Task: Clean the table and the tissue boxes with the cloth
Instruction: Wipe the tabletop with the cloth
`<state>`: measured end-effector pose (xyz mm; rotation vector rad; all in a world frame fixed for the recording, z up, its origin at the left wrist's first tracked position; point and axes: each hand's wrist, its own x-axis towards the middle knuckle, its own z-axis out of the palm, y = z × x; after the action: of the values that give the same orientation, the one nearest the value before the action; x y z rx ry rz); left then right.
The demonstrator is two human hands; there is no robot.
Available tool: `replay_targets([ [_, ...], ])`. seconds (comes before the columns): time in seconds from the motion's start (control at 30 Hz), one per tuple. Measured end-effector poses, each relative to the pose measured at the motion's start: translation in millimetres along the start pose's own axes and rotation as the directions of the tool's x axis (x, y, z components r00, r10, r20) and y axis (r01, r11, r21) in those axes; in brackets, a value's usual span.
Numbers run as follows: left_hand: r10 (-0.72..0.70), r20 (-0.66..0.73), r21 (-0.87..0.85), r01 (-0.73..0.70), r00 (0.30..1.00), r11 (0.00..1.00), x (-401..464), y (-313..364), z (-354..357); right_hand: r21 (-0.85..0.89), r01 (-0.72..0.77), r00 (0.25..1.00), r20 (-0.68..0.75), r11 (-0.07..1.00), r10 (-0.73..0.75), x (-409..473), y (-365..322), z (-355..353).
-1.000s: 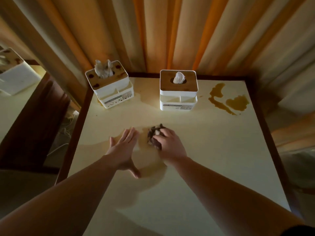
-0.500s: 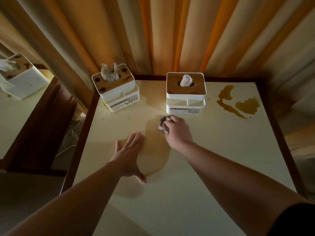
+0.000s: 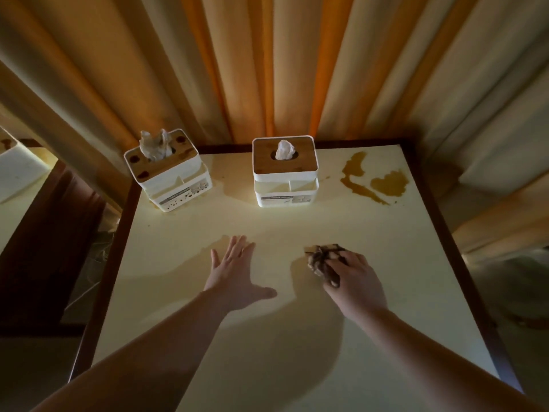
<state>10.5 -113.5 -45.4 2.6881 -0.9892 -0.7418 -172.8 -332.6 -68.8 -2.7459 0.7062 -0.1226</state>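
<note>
A cream table (image 3: 297, 337) with a dark wooden rim fills the view. My right hand (image 3: 353, 278) presses a crumpled dark cloth (image 3: 322, 258) onto the tabletop right of centre. My left hand (image 3: 234, 275) lies flat on the table, fingers spread, holding nothing. Two white tissue boxes with wooden lids stand at the back: the left tissue box (image 3: 167, 171), its lid spotted with brown stains, and the middle tissue box (image 3: 285, 173). A brown spill (image 3: 374, 181) lies at the back right corner.
Striped orange and beige curtains (image 3: 267, 69) hang right behind the table. A mirror or glass panel (image 3: 20, 179) at the left reflects a tissue box. A dark wooden piece of furniture (image 3: 50, 248) stands left of the table.
My right hand has slid the cloth from just in front of the middle tissue box back and to the right. My left hand stays flat in the same place.
</note>
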Motion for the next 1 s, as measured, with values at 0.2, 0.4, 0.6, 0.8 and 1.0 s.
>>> replay_targets([
  [0.2,0.099,-0.038,-0.033,-0.100,0.994,0.994,47,78,10,-0.003,-0.215,0.976,-0.035,0.977,0.214,6,65,-29],
  [0.4,0.192,-0.186,0.010,-0.193,0.964,0.981,95,128,23,0.054,-0.352,0.924,-0.137,0.934,0.356,38,118,-48],
  [0.6,0.222,-0.319,0.122,-0.193,0.921,0.974,115,131,46,0.175,-0.349,0.901,-0.205,0.920,0.381,101,145,-59],
  [0.8,0.209,-0.296,0.109,-0.184,0.932,0.977,121,129,49,0.213,-0.182,0.970,-0.120,0.960,0.211,162,102,-46],
  [1.0,0.199,-0.320,0.128,-0.166,0.926,0.978,119,129,49,0.118,0.074,0.994,-0.088,0.990,-0.064,121,93,-26],
])
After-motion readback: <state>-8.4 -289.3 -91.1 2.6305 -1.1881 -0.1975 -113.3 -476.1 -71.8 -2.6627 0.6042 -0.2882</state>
